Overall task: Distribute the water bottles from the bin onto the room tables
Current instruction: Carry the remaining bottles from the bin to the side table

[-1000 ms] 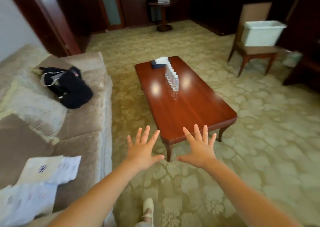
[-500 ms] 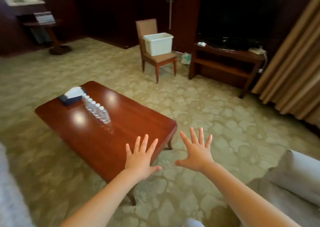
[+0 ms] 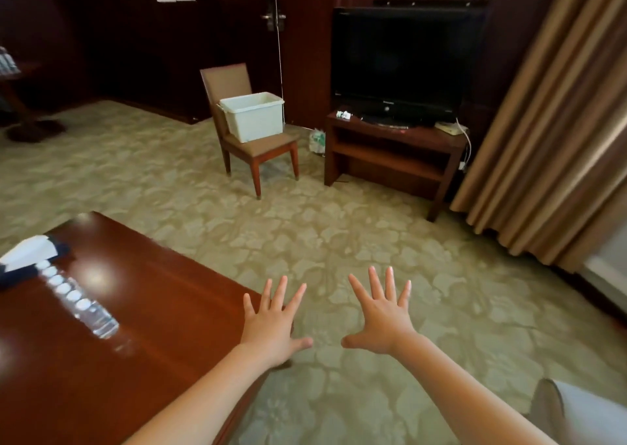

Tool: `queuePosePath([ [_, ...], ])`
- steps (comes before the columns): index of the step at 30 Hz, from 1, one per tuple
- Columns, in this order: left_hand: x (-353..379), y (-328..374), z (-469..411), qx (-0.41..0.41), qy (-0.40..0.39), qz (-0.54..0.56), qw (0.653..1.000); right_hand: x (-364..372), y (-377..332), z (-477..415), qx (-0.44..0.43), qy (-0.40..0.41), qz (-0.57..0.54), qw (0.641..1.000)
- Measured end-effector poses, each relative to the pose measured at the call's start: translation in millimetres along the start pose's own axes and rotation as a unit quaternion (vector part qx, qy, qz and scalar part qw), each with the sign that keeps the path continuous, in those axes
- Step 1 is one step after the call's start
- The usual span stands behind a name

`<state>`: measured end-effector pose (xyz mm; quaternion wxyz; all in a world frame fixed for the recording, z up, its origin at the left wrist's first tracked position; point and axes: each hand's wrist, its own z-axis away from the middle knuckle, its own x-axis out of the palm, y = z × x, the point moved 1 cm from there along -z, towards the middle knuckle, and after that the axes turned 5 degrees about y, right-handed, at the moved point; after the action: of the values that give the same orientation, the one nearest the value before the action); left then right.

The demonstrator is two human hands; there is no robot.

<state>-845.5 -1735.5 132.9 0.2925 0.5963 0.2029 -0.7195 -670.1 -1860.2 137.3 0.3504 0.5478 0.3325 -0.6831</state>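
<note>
A chair at upper centre carries a white bin on its seat, the contents hidden from this angle; at lower left a row of water bottles stands on the worktop, just beside a tissue box; since half a second ago the view has swung right, pushing the worktop toward the left edge; open carpet stretches from the worktop's right edge to the chair; the left hand, over the worktop's corner, and the right hand, over carpet, are spread wide, holding nothing.
</note>
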Motion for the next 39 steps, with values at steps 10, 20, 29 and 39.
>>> queuePosePath([
  [10, -41, 21, -202, -0.022, -0.015, 0.02, 0.999, -44, 90, -194, -0.026, -0.028, -0.017, 0.999],
  [20, -83, -15, -478, -0.028, -0.016, 0.045, 0.998, -80, 136, -461, -0.036, -0.052, -0.025, 0.998],
  [29, -134, -39, -684, -0.026, -0.043, 0.015, 0.999, -117, 166, -674, -0.057, -0.055, -0.031, 0.996],
  [39, -206, -82, -930, -0.118, 0.007, 0.051, 0.992, -189, 190, -968, -0.174, -0.018, 0.016, 0.984],
])
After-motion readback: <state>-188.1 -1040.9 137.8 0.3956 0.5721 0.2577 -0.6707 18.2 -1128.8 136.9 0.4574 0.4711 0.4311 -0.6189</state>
